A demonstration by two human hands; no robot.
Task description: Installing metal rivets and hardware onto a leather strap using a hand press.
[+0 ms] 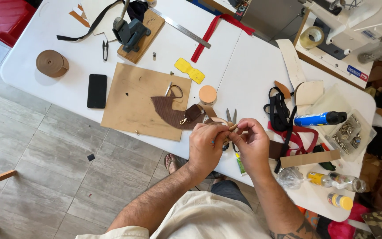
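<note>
Both of my hands meet above the near edge of the white table. My left hand and my right hand pinch the same tan leather strap between their fingertips. The strap runs back to a small dark brown leather piece with a brass clasp, lying on a brown leather cut-out. Scissors lie just beyond my fingers, partly hidden by them.
A cardboard sheet carries the leather. Around it lie a black phone, a strap roll, a round tan disc, a yellow piece, a blue tube, a tray of metal fittings, and black and red webbing. A sewing machine stands behind.
</note>
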